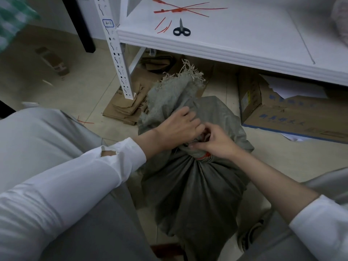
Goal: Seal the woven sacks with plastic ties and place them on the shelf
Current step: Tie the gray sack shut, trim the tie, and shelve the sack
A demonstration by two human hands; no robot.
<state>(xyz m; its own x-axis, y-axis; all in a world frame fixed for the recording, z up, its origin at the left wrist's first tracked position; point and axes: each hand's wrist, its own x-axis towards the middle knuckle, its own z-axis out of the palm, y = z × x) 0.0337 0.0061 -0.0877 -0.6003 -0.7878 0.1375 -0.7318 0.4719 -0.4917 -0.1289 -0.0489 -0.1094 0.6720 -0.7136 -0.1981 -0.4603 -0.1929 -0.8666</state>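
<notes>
Woven sack: the grey woven sack stands on the floor between your knees, directly under your fingers, with its neck gathered.
Plastic tie: a red plastic tie circles the neck just below your right fingers; only a short piece shows, and the rest is hidden by the hand and the folds.
Left hand: your left hand grips the bunched cloth above the tie, its fingers curled tightly into it.
Right hand: your right hand meets the left at the neck, its fingers narrowed to a pinch on the cloth; you cannot tell whether the tie's tail is in the pinch.
Sack mouth: the frayed open end flops away beyond your left fingers.
Shelf: the white shelf lies well beyond your fingers; its right end is cut off.
On the shelf: spare ties, short red cut ends and black-handled scissors, far past your fingertips.
Writing: a blue-outlined label on the shelf's upright is too blurred to read; so is the blue print on the cardboard box to the right of your fingers.
Floor: flattened cardboard lies beyond your left fingers, and a red scrap well to their left.
</notes>
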